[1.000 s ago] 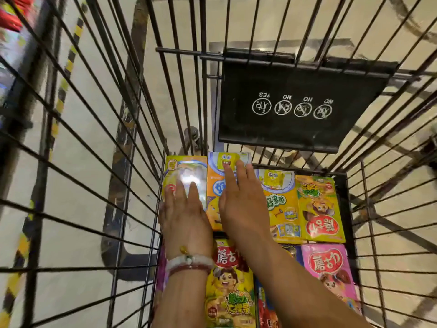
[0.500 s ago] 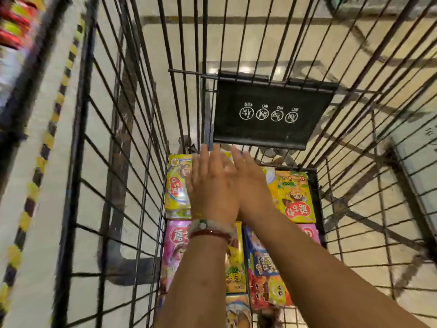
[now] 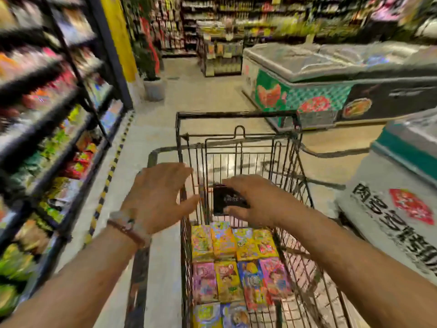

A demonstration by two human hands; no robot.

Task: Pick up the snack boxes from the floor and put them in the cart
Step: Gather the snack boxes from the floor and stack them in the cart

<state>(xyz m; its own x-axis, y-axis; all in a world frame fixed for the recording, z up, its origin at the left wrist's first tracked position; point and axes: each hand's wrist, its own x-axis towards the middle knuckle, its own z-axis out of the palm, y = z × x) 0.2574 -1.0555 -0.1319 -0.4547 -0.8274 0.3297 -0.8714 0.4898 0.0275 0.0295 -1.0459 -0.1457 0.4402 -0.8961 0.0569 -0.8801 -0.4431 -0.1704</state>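
Shelving: we see dark metal store shelves (image 3: 54,129) packed with blurred bright packets, well left of the black wire shopping cart (image 3: 238,147).
Floor: the pale tiled floor (image 3: 163,129) left of and beyond the cart shows no snack box in this view; the strip right under us is hidden.
Left hand: our left hand (image 3: 159,197) hangs over the cart's left rim, a beaded bracelet (image 3: 128,227) at the wrist; the fingers (image 3: 183,170) are spread apart and hold nothing.
Snack boxes: the colourful flat cardboard snack boxes (image 3: 233,266) lie face up in tidy rows on the cart's floor, touching one another, below both hands.
Right hand: our right hand (image 3: 254,200) hovers inside the cart, above the boxes and in front of the black plastic child-seat flap (image 3: 223,200); its fingers (image 3: 233,183) are loosely parted, holding nothing.
Freezers: chest freezers (image 3: 331,84) stand to the right of the cart.
Stage: we judge this load is stowed, and the next step is to check the floor for more.
Risk: the view is smeared, so boxes near the cart's wheels could be missed, or kicked under the shelves as we turn.
Risk: bumping the cart while bending could roll it away, or shake the rows apart.
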